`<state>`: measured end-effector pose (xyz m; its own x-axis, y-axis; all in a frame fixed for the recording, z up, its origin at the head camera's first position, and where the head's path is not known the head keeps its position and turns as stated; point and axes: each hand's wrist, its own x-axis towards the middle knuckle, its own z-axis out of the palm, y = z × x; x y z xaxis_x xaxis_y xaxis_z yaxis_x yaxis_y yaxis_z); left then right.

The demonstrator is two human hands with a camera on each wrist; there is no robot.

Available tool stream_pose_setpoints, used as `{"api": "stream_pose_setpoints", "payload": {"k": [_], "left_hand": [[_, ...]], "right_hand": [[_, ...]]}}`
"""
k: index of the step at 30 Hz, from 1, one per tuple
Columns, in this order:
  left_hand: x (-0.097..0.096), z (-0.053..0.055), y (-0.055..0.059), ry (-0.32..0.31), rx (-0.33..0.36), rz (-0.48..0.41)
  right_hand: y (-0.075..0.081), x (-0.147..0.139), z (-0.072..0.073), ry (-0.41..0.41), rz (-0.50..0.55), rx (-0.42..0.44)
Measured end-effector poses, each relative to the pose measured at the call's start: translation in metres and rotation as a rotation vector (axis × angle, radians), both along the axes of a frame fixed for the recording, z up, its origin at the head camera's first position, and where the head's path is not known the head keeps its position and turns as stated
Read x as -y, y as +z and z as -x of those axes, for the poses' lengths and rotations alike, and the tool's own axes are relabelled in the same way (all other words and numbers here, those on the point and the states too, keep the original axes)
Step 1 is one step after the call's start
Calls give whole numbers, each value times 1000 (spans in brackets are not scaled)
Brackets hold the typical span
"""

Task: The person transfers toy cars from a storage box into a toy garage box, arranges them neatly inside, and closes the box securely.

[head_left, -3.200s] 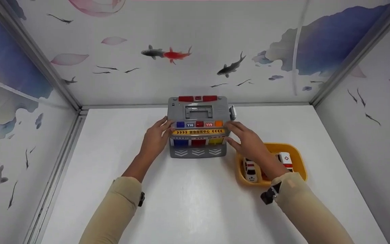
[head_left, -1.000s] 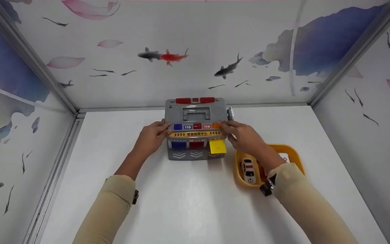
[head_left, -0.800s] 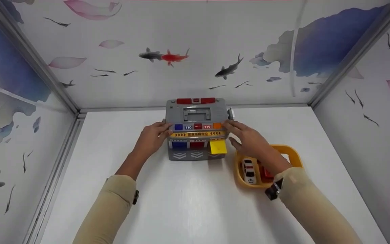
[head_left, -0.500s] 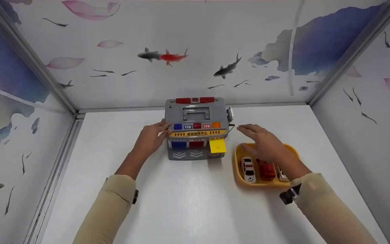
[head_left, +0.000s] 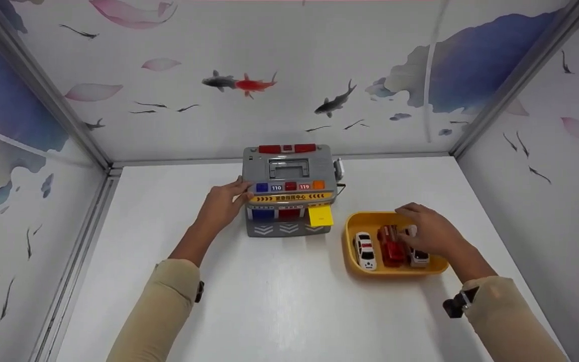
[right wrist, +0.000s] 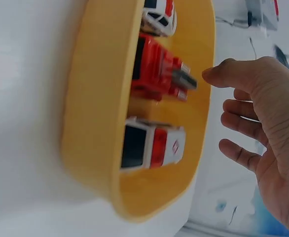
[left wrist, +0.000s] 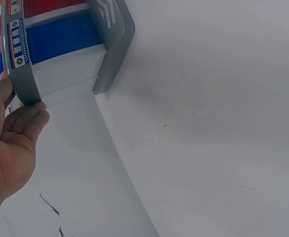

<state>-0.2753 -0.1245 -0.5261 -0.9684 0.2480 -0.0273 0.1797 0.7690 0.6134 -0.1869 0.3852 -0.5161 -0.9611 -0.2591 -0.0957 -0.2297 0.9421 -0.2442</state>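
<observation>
A grey toy emergency station [head_left: 289, 191] stands near the back wall, with a blue door [head_left: 263, 214], a red door and a yellow door [head_left: 321, 216] that sticks out, swung open. My left hand [head_left: 222, 205] grips the left edge of its roof, thumb on one side and fingertips on the other in the left wrist view. My right hand [head_left: 431, 230] hovers over the yellow tray [head_left: 348, 251], fingers loosely bent and holding nothing. Inside the tray lie a white police car [head_left: 365, 251], a red fire truck [head_left: 391, 246] and a white ambulance [right wrist: 159, 145], which the hand partly covers in the head view.
A white piece and a thin key-like loop [head_left: 341, 188] stick out from the station's right side. White walls [head_left: 289, 125] printed with fish enclose the white tabletop [head_left: 269, 301] at the back and both sides.
The yellow door has swung open since the first frame. My right hand has left the station's right side and moved right, over the tray. My left hand stays at the station.
</observation>
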Motion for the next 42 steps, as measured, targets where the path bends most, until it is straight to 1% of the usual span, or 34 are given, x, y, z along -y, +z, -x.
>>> {"api": "stream_pose_setpoints", "payload": {"k": [4,10,18,24,33,36,42], "left_hand": [[2,1,-3,10,5,-14],[0,0,-4,19,18,-14],[-2,-1,0,23,19,-10],[-4,-1,0,4,1,-19],[-4,0,2,-2,-14,-7],[-3,0,3,-4,-17,1],[-2,-1,2,13,16,16]], "right_hand": [[-8,-12,-7,-12,-38,41],[-17,-23,-16,14,-119,95],[-26,-29,-21,35,-202,82],[-30,-29,-24,14,-221,97],[-31,-29,-23,-7,-182,89],[-27,-31,-22,-13,-178,80],[-14,-31,-20,-27,-146,67]]}}
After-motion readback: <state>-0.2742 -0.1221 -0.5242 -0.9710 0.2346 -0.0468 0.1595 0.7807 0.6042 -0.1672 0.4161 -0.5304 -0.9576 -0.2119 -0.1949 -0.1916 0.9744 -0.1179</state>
